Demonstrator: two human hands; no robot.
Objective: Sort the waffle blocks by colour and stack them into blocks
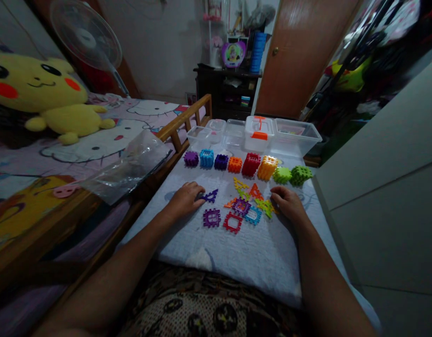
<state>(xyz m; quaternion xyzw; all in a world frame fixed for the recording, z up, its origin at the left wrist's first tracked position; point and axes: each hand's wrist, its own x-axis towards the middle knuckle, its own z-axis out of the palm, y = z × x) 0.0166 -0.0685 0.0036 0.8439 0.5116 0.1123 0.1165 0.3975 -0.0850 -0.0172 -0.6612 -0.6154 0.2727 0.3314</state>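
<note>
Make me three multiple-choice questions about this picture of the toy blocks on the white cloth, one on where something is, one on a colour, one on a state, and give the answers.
1. Where is the row of cubes?
A. Beyond the flat pieces, before the clear boxes
B. On the bed
C. Inside a box

2. What colour is the triangle piece at the left hand?
A. Green
B. Purple
C. Orange

3. How is the box with the orange latch?
A. Tipped over
B. Lidless
C. Lid on

Answers: 1 A, the cubes stand between the flat pieces and the boxes. 2 B, the triangle by the fingertips is purple. 3 C, its lid sits on top, upright.
</note>
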